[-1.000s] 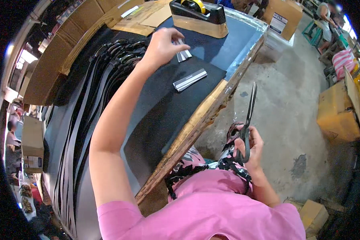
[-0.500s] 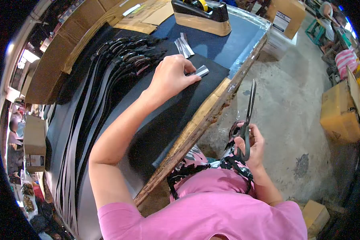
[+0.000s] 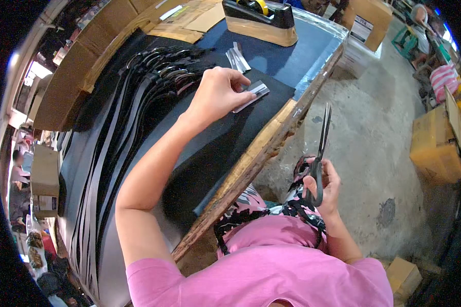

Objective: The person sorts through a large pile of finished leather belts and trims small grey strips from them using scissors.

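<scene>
My left hand [image 3: 220,97] is over the black sheet [image 3: 215,138] on the table, thumb and fingers closed on some short grey-and-white strips [image 3: 258,94]. Part of the strips is hidden behind the fingers. A second small fanned group of similar strips [image 3: 238,58] lies just beyond that hand. Off the table's edge, my right hand [image 3: 329,187] holds a pair of dark scissors [image 3: 323,138] by the handles. Their long blades point away from me and look nearly closed. Long black straps [image 3: 133,102] lie in a bundle left of my left arm.
A black tape dispenser [image 3: 261,24] with a yellow-cored roll stands at the table's far end. The worn wooden table edge [image 3: 246,169] runs diagonally beside me. Cardboard boxes [image 3: 438,143] stand on the concrete floor at right. Another person [image 3: 420,30] sits far back right.
The strips under my left hand show more of their length now, and the hand has shifted slightly. The scissors remain in my right hand, almost unmoved.
</scene>
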### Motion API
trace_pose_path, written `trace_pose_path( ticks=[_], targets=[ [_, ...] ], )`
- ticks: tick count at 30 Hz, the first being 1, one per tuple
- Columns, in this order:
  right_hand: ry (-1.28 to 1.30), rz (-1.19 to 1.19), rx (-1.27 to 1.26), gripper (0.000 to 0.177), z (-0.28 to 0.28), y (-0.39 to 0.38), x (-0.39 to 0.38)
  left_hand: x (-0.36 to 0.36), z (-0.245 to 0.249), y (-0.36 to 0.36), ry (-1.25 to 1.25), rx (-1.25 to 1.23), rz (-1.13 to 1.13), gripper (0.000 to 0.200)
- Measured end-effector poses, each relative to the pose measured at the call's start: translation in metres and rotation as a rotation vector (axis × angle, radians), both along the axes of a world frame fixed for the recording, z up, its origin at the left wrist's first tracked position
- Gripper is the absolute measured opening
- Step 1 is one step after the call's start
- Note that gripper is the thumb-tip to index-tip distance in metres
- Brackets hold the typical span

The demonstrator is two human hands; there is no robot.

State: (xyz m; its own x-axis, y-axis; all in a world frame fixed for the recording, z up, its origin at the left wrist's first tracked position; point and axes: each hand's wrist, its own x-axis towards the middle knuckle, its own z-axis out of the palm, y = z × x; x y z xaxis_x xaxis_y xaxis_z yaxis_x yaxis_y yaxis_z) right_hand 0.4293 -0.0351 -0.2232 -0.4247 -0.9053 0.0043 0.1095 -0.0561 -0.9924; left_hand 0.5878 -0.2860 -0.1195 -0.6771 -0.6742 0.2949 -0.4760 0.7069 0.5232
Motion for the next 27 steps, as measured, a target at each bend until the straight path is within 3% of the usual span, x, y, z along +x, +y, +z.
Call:
trace_pose_path(
  ticks=[4,7,8,14,27],
  targets=[
    [-0.002,0.014,0.006,0.048,-0.001,0.001,-0.001,0.001,0.004,-0.008,0.009,0.081,0.031,0.030],
    [0.002,0.006,-0.001,0.050,0.000,0.001,-0.002,0.003,0.007,-0.016,0.119,0.426,-0.012,0.029],
    [0.013,0.000,0.003,0.050,0.001,0.001,-0.003,0.003,0.010,-0.015,0.122,0.424,-0.009,0.029],
    [0.016,0.011,0.009,0.050,0.006,-0.001,-0.004,0.004,0.027,-0.003,0.216,0.972,-0.038,0.029],
    [0.036,0.063,0.008,0.051,0.011,-0.007,0.001,0.006,0.015,-0.002,0.248,1.097,-0.112,0.026]
  ],
)
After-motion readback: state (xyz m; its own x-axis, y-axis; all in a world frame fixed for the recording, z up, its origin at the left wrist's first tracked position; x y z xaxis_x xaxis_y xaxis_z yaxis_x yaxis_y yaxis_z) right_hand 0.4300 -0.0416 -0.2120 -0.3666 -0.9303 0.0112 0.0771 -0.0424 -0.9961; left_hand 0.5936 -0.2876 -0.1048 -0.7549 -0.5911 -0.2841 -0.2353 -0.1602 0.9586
